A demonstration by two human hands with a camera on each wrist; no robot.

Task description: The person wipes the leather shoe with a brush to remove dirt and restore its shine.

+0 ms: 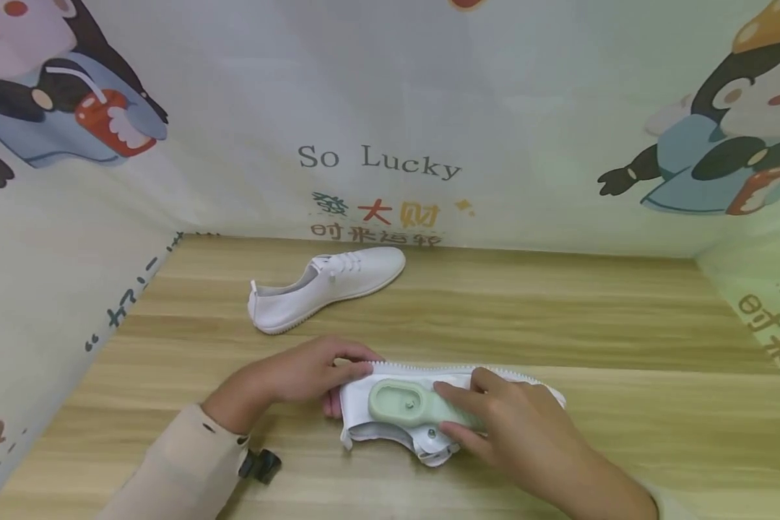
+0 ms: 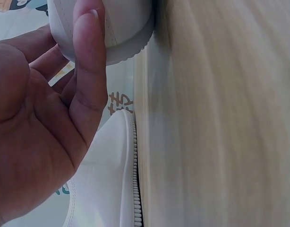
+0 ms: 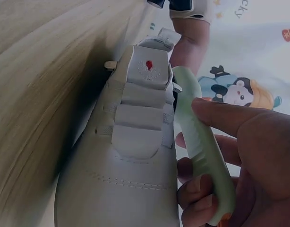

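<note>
A white lace-up shoe (image 1: 357, 404) lies on its side across the near part of the wooden table, sole edge away from me and opening towards me. At its heel, my left hand (image 1: 305, 372) grips the shoe between thumb and fingers; the left wrist view shows the thumb on the heel (image 2: 126, 23). My right hand (image 1: 520, 419) holds a pale green brush (image 1: 396, 403) by its handle, fingers wrapped round it. The brush's oval, hollow-backed head lies against the side of the shoe near the heel, its underside hidden. In the right wrist view the tongue (image 3: 147, 66) bears a red mark.
A second white shoe (image 1: 328, 285) stands upright behind my left hand, toe to the right. The wooden table (image 1: 624, 325) ends at a printed cloth backdrop (image 1: 526, 144) at the back and sides. A black device (image 1: 260, 466) sits at my left wrist.
</note>
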